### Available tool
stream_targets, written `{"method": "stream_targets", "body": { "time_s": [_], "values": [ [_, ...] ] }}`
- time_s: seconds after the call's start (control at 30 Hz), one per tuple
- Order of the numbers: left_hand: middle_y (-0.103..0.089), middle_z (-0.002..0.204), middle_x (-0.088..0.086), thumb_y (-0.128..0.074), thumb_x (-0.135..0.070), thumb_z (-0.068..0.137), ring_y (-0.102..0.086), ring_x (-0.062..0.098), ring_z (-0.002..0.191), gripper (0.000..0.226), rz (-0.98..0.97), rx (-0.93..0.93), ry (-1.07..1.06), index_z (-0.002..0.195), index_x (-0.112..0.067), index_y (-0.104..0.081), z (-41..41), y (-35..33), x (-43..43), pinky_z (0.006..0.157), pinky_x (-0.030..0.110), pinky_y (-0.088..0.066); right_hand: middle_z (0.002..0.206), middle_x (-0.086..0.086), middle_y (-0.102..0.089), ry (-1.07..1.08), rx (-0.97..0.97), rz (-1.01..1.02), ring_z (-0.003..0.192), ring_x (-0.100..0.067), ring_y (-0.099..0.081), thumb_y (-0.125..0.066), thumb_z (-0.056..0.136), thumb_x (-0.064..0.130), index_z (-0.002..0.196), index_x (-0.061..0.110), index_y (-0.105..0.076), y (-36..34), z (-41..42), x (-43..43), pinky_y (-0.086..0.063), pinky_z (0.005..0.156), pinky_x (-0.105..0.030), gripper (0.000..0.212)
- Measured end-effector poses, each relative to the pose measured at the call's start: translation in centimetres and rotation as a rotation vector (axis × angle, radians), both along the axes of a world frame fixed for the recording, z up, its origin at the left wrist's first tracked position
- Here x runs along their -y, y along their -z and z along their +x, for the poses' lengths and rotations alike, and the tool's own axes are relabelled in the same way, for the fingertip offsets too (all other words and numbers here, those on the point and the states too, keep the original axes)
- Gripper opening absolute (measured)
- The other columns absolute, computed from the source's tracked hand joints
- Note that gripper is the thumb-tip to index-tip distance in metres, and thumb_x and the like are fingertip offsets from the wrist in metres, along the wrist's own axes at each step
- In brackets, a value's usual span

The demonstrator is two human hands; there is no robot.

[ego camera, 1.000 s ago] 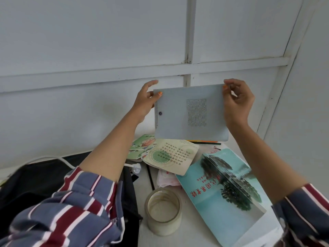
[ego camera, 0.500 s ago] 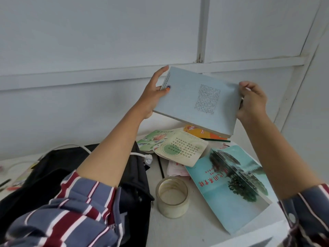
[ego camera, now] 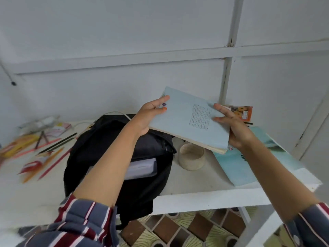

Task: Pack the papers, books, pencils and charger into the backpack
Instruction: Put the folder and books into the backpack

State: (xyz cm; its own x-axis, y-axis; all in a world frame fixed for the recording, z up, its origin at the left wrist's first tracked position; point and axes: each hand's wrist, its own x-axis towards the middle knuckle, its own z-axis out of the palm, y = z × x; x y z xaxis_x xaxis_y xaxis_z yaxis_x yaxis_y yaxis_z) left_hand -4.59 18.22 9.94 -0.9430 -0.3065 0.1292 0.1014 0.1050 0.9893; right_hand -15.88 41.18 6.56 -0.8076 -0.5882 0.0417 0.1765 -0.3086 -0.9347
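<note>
One pale-blue book (ego camera: 187, 118) hangs tilted above the bench (ego camera: 195, 182), held by two hands. The left hand (ego camera: 149, 116) pinches its 9 o'clock edge, and the right hand (ego camera: 231, 129) clasps its 3 o'clock edge. One open black backpack (ego camera: 106, 139) lies at the book's 8 o'clock. Pencils (ego camera: 53, 148), too blurred to count, lie at the backpack's 9 o'clock.

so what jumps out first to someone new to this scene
A pale blue book held in mid-air at centre right, the left hand gripping its left edge and the right hand its right edge. Just below and left sits an open black backpack on the white table, a white stack of papers showing inside. Pencils lie scattered, blurred, at far left.
</note>
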Motion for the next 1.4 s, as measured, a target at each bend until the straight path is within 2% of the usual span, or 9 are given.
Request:
{"method": "stream_targets", "body": {
  "time_s": [0.27, 0.4, 0.53, 0.7, 0.83, 0.93, 1.07, 1.3, 1.4],
  "values": [
    [-0.051, 0.129, -0.006, -0.050, -0.009, 0.095, -0.051, 0.008, 0.117, 0.041, -0.203, 0.116, -0.026, 0.135, -0.020, -0.047, 8.2, -0.5, 1.3, 0.095, 0.014, -0.041, 0.112, -0.003, -0.063, -0.007, 0.072, -0.060, 0.095, -0.026, -0.063, -0.055, 0.073, 0.004, 0.123, 0.025, -0.052, 1.3, 6.4, 2.7, -0.056, 0.060, -0.025, 0.054],
    [-0.059, 0.100, -0.004, -0.045, -0.020, 0.098, -0.059, 0.006, 0.077, 0.020, -0.165, 0.073, -0.149, 0.117, -0.025, -0.044, 11.3, -1.1, 3.3, 0.060, 0.015, -0.049, 0.117, -0.001, -0.059, -0.006, 0.037, -0.064, 0.095, -0.023, -0.063, -0.046, 0.080, 0.003, 0.130, 0.025, -0.045, 1.4, 8.2, 3.9, -0.056, 0.061, -0.023, 0.054],
    [-0.061, 0.076, 0.009, -0.044, -0.006, 0.092, -0.060, 0.016, 0.061, 0.022, -0.143, 0.126, -0.094, 0.079, -0.007, -0.062, 14.6, -0.4, 5.9, 0.065, 0.032, -0.057, 0.113, 0.003, -0.059, -0.049, 0.118, -0.091, 0.090, -0.020, -0.065, -0.034, 0.089, 0.002, 0.132, 0.027, -0.043, 1.9, 9.2, 4.6, -0.057, 0.061, -0.023, 0.050],
    [-0.069, 0.092, 0.001, -0.062, -0.013, 0.083, -0.062, 0.007, 0.091, 0.011, -0.867, 0.424, 0.157, 0.086, -0.014, -0.072, 16.7, 3.0, 8.0, 0.084, 0.020, -0.045, 0.121, 0.008, -0.055, -0.100, 0.153, -0.066, 0.090, -0.015, -0.067, -0.032, 0.089, 0.002, 0.128, 0.029, -0.045, 2.6, 10.8, 5.6, -0.057, 0.065, -0.022, 0.049],
    [-0.041, 0.143, -0.003, -0.068, -0.031, 0.081, -0.031, 0.019, 0.136, 0.029, -1.173, 0.321, 0.129, 0.109, -0.025, -0.069, 15.7, 6.6, 11.4, 0.113, 0.037, -0.027, 0.116, 0.007, -0.059, -0.128, 0.118, 0.044, 0.094, -0.014, -0.063, -0.032, 0.088, -0.002, 0.130, 0.030, -0.045, 3.3, 12.6, 6.7, -0.056, 0.066, -0.019, 0.054],
    [-0.011, 0.155, -0.008, -0.066, -0.044, 0.081, -0.005, 0.024, 0.144, 0.054, -1.393, 0.436, 0.098, 0.130, -0.029, -0.054, 14.7, 8.1, 12.9, 0.117, 0.050, -0.011, 0.098, 0.011, -0.064, -0.163, 0.068, 0.150, 0.076, -0.004, -0.067, -0.032, 0.088, -0.006, 0.130, 0.027, -0.045, 3.8, 13.8, 7.1, -0.053, 0.059, -0.015, 0.054],
    [0.010, 0.157, -0.005, -0.066, -0.038, 0.083, 0.012, 0.022, 0.145, 0.085, -1.293, 0.551, 0.084, 0.148, -0.034, -0.012, 14.2, 9.6, 12.5, 0.117, 0.050, 0.001, 0.119, 0.003, -0.057, -0.232, 0.074, 0.297, 0.088, -0.007, -0.062, -0.034, 0.087, -0.006, 0.130, 0.023, -0.047, 5.3, 14.8, 7.1, -0.050, 0.070, -0.021, 0.054],
    [-0.036, 0.146, 0.001, -0.069, -0.024, 0.081, -0.035, 0.021, 0.133, 0.056, -1.152, 0.235, -0.006, 0.131, -0.037, -0.050, 13.9, 6.9, 13.3, 0.110, 0.045, -0.027, 0.135, 0.009, -0.045, -0.197, 0.007, 0.389, 0.105, -0.007, -0.054, -0.056, 0.071, 0.013, 0.111, 0.034, -0.062, 6.1, 15.7, 6.9, -0.044, 0.082, -0.021, 0.046],
    [-0.043, 0.140, -0.001, -0.069, -0.029, 0.082, -0.041, 0.018, 0.128, 0.050, -1.079, 0.174, -0.068, 0.129, -0.033, -0.054, 13.3, 4.8, 13.3, 0.106, 0.036, -0.032, 0.111, 0.006, -0.057, -0.088, 0.097, 0.315, 0.087, -0.014, -0.060, -0.044, 0.084, 0.005, 0.121, 0.030, -0.054, 6.4, 15.8, 7.3, -0.051, 0.062, -0.018, 0.047]
  ]
}}
